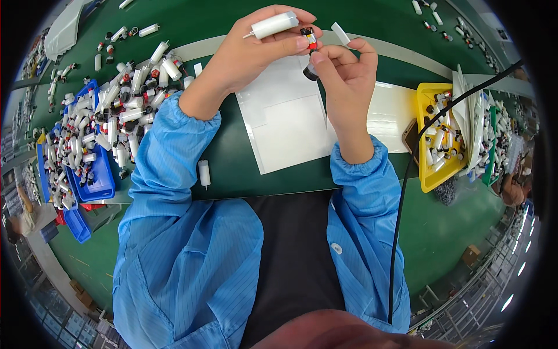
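Note:
My left hand is closed over the table's far part, holding a white cylinder with a thin tip across its fingers. Its thumb and fingertips also pinch a small black-and-red part with a pale label. From the other side, my right hand grips the lower end of this part, where a black round end sticks out below the thumb. Fingers cover the middle, so I cannot tell whether it is one piece. A small white strip stands out at my right fingertips.
White sheets lie beneath my hands. A large heap of white cylinders spills around blue bins at left. One loose cylinder lies near the front edge. At right are a yellow bin and a hanging black cable.

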A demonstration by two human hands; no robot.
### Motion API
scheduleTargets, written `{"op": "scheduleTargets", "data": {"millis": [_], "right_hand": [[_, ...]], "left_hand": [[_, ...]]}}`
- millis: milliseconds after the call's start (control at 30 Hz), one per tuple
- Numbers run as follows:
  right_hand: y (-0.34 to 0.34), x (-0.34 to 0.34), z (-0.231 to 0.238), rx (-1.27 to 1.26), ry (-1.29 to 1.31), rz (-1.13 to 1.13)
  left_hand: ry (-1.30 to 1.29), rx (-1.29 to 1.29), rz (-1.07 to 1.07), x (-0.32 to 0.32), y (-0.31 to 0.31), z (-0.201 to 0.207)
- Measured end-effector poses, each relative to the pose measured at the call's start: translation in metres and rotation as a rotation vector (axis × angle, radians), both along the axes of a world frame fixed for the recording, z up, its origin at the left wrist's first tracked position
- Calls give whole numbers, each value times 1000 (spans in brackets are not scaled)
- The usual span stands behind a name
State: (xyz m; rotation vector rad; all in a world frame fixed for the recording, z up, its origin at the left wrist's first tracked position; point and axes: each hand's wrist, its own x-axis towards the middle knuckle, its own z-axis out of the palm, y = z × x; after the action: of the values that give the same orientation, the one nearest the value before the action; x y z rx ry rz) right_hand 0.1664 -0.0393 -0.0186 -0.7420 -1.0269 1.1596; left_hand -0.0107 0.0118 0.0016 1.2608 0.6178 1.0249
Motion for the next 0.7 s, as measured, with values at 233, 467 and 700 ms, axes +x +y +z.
{"op": "scheduleTargets", "data": {"millis": [233,467,700], "right_hand": [[8,16,10,182,-117,-118],[15,35,22,-65,189,241],[17,36,21,-235,200,349]], "left_hand": [[81,47,-3,3,-4,9],[234,122,-6,1,-6,13],[300,157,25,1,-6,7]]}}
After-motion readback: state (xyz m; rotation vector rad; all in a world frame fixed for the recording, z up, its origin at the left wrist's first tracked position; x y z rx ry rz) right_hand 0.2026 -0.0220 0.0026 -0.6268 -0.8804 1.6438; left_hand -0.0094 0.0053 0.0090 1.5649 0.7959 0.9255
